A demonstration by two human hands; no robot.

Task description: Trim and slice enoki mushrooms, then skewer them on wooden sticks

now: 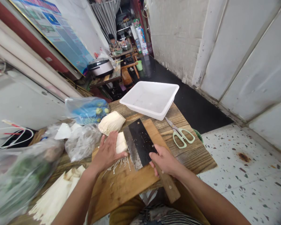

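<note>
My left hand (107,153) presses its spread fingers on a bunch of enoki mushrooms (120,143) lying on a wooden cutting board (123,187). My right hand (163,161) grips the wooden handle of a black-bladed cleaver (139,142), whose blade stands upright against the bunch's cut end. Thin stems lie scattered under the blade. Another enoki bunch (111,122), still in a block, sits just past my left fingers. A pile of cut enoki stems (54,197) lies at the lower left, beyond my left forearm.
A white plastic tray (149,99) and green-handled scissors (180,136) rest on the wooden table (192,153). Plastic bags (84,140) crowd its left side. A rice cooker (101,67) and a seated person (111,40) are farther back. A terrazzo floor lies to the right.
</note>
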